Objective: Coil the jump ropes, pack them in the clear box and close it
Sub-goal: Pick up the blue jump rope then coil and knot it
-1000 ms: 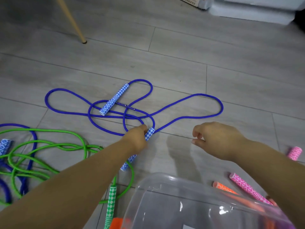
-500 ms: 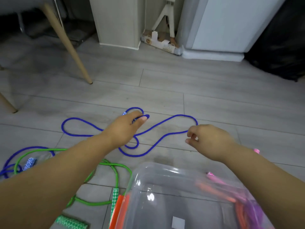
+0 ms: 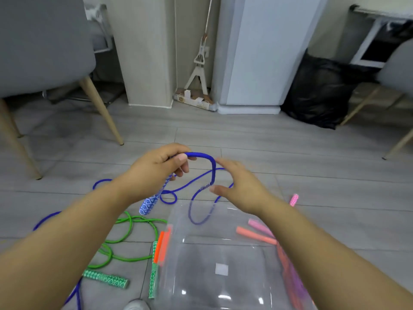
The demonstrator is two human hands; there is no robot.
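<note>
My left hand (image 3: 156,168) grips a blue jump rope (image 3: 202,156) lifted off the floor, with its blue-and-white patterned handle (image 3: 150,201) hanging below my palm. The rope arches over to the right and drops in loops toward the floor. My right hand (image 3: 239,186) is spread open beside the hanging strand, thumb and fingers on either side of it, not closed. The clear box (image 3: 221,260) stands open in front of me, below both hands. A green rope (image 3: 131,233) with green patterned handles (image 3: 106,279) lies on the floor at left.
Orange (image 3: 162,245) and pink handles (image 3: 260,227) lie beside and behind the box, another pink handle (image 3: 293,199) farther right. Grey chair with wooden legs (image 3: 101,113) at left, another chair leg (image 3: 397,145) at right, a black bag (image 3: 319,95) and a mop base (image 3: 194,100) at the back.
My left hand has lifted the blue rope and its handle off the floor. My right hand has opened and moved left up to the hanging strand. The camera has tilted upward.
</note>
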